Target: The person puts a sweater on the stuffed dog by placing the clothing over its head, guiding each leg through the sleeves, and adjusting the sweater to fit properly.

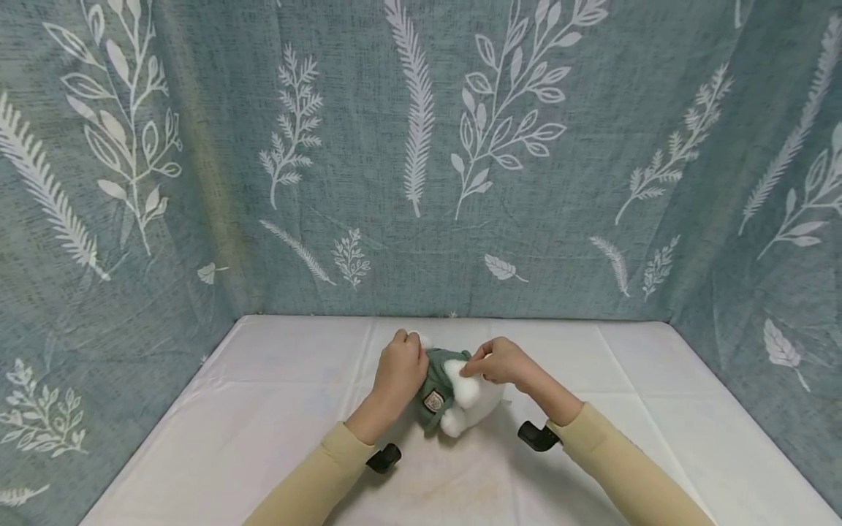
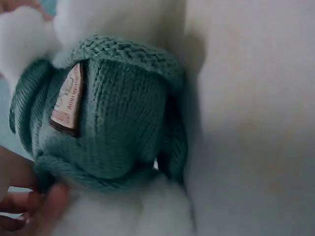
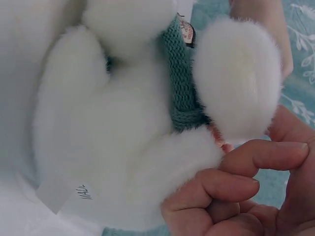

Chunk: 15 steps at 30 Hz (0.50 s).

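A white plush toy lies on the table, partly covered by a green knitted sweater with a small printed patch. At the sweater's left side, my left hand pinches its knitted edge; in the left wrist view those fingers are at the lower left corner. My right hand holds a white limb of the toy on the other side. Curled fingers lie against that limb in the right wrist view. A white tag sticks out from the toy's body.
A white cloth with fold lines covers the table. Blue-green curtains with white leaf prints hang behind and at both sides. Black wrist cameras sit below both forearms, close over the cloth.
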Each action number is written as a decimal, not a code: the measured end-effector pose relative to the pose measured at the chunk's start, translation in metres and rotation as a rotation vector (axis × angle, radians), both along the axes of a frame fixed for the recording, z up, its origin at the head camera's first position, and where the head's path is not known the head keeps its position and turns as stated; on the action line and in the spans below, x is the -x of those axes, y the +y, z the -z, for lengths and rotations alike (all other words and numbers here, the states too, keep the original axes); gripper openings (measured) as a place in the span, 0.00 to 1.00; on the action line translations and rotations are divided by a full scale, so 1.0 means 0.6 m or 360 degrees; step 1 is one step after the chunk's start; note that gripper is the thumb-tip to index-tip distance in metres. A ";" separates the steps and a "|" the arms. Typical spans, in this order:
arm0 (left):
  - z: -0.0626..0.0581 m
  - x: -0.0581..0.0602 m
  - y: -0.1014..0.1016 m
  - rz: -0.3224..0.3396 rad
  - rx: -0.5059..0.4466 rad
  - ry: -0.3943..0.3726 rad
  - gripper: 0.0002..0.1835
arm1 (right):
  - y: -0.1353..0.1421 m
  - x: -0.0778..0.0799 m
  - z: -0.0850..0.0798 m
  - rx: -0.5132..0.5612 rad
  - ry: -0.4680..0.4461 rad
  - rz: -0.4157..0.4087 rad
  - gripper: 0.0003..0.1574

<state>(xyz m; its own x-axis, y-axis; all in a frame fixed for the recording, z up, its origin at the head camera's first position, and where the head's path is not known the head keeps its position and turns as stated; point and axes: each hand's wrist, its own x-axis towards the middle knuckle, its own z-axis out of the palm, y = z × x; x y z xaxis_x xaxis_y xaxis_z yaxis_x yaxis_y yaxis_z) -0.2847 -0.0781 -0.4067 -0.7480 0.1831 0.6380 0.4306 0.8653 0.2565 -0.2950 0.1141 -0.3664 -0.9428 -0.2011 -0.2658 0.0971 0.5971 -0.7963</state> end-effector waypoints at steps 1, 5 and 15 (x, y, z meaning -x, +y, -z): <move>-0.001 -0.004 0.000 0.0010 0.0017 -0.0013 0.07 | 0.000 0.000 0.000 -0.0002 0.0005 -0.0001 0.08; -0.002 -0.014 0.000 0.0105 -0.0066 -0.0134 0.06 | 0.002 0.000 -0.003 -0.0024 0.0051 -0.0032 0.12; 0.009 -0.042 -0.024 0.0334 -0.0535 -0.0799 0.05 | -0.026 -0.016 -0.013 -0.0224 0.0821 -0.0139 0.21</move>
<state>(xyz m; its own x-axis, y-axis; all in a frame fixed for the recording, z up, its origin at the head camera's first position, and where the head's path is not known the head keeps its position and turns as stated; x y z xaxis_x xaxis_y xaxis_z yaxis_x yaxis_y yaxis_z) -0.2594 -0.0926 -0.4124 -0.9407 0.2090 0.2672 0.3389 0.6128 0.7138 -0.2851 0.0983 -0.3583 -0.9394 -0.2805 0.1973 -0.3402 0.6896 -0.6394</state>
